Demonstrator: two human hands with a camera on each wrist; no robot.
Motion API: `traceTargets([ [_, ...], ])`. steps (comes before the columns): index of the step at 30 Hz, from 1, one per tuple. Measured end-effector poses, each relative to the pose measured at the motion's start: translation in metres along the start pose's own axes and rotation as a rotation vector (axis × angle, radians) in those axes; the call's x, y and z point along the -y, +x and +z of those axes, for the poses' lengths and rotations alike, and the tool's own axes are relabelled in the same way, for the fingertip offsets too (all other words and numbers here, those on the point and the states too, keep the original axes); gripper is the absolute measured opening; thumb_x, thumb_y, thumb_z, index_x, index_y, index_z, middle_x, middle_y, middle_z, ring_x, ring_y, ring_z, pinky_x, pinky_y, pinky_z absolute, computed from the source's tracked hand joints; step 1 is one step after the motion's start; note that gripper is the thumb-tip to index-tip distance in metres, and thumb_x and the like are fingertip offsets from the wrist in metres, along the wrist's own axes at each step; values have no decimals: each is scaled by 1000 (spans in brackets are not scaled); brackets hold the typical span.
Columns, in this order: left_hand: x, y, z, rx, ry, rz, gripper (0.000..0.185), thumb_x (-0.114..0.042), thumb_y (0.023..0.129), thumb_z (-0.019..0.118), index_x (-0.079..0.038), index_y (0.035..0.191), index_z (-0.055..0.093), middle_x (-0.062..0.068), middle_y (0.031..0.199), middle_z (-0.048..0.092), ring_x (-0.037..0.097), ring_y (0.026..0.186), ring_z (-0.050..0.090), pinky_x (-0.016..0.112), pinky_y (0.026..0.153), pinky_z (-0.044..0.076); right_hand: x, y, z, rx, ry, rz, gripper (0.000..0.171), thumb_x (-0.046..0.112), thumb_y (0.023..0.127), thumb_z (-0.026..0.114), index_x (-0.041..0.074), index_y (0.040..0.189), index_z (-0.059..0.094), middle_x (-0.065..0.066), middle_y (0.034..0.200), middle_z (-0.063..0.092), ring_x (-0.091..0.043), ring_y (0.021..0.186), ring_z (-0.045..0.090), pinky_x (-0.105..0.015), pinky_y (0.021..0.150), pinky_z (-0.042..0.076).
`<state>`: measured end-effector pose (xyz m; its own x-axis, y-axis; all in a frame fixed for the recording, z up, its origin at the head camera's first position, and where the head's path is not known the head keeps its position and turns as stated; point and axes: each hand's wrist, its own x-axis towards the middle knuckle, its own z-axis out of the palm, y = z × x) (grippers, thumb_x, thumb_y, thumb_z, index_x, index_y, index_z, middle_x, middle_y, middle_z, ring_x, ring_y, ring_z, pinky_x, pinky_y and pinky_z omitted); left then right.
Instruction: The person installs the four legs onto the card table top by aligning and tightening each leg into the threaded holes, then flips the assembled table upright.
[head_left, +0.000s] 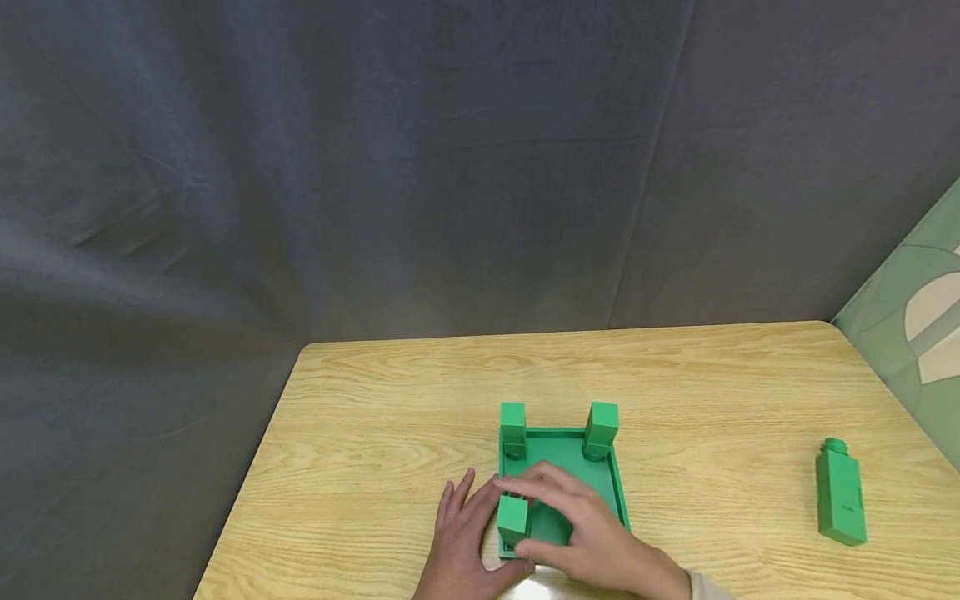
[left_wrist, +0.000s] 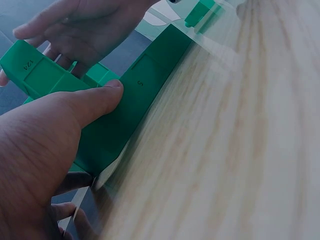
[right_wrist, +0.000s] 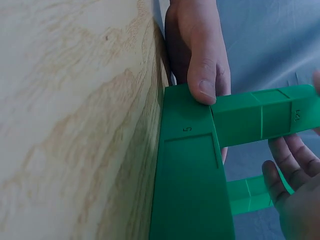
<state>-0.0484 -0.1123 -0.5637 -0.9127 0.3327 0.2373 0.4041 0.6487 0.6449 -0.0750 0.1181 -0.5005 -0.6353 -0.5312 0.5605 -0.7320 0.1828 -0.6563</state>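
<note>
Grey cloth is hanging behind a pale wooden table (head_left: 675,392), and low in the middle of the head view I am working on a green tray-like base (head_left: 609,477) lying with its pegs pointing up. Two green posts (head_left: 513,427) are already standing at its far corners, and a third post (head_left: 513,518) is sitting at the near left corner, right between my hands. My left hand (head_left: 461,542) is resting beside the base with its fingers (head_left: 459,492) lying straight and slightly spread on the table, while its thumb (right_wrist: 204,75) is pressing on the base's corner where the post meets it, as the right wrist view shows. My right hand (head_left: 581,529) is arching over the near part of the base, its fingers (head_left: 551,482) loosely curved above that post; I cannot tell whether they are actually pinching it or only touching it. A fourth green post (head_left: 840,493) is lying flat far off at the right edge of the table, well apart from everything else. I am judging that the risk now is the near post seating crooked: if I am pushing down off-centre, it could jam or tip, and the light base could slide or lift at the far side, since only my thumb is steadying it.
</note>
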Motion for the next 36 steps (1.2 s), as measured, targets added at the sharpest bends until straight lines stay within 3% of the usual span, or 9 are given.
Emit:
traceTargets([
  [4,0,0,0,0,0,6,90,-70,91,79,-41,169,44,-9,165,56,43,162,38,27,135,-5,1,0,-1,71,54,-20,58,12,109,71,12,164,55,-3,150,60,-19,137,61,-33,114,55],
  [9,1,0,-1,-4,-16,-1,91,-78,90,76,-44,169,45,-4,164,59,44,161,39,20,133,-10,1,1,-2,84,105,-48,62,-8,105,61,11,164,55,-9,154,59,-24,142,59,-34,121,51],
  [14,1,1,-1,-22,-5,25,91,-74,89,79,-45,168,46,-5,164,59,45,160,41,26,135,-4,1,2,-1,46,95,-41,53,-4,103,69,12,154,63,-8,147,64,-25,138,63,-34,119,52],
  [18,2,0,0,-33,13,30,92,-74,89,80,-36,168,50,-5,163,60,44,159,43,19,133,-7,1,2,0,-3,87,-2,43,5,100,81,14,140,67,-4,139,68,-26,129,68,-29,117,52],
  [24,1,0,0,-36,8,10,94,-75,89,80,-29,167,53,-7,162,61,42,160,43,20,133,-5,0,1,-1,-19,92,63,46,10,93,91,17,131,67,-2,130,71,-21,122,70,-23,112,53],
  [29,0,0,-1,-20,-3,6,91,-74,91,78,-33,167,51,-7,164,59,42,161,41,22,133,-4,-2,1,-2,7,89,25,55,10,94,89,17,143,65,-5,135,71,-18,125,69,-29,109,57],
  [33,0,0,-2,-1,-33,-9,90,-76,91,77,-37,168,50,-9,166,56,43,163,37,33,136,0,-4,2,-2,57,109,-63,58,1,104,72,9,160,58,-11,147,67,-24,137,65,-34,115,56],
  [36,0,0,-2,5,-35,-4,90,-78,91,76,-37,167,50,-8,166,56,45,162,37,34,136,-1,-7,2,-2,76,124,-130,57,-7,106,60,5,162,55,-15,152,64,-31,143,61,-36,123,50],
])
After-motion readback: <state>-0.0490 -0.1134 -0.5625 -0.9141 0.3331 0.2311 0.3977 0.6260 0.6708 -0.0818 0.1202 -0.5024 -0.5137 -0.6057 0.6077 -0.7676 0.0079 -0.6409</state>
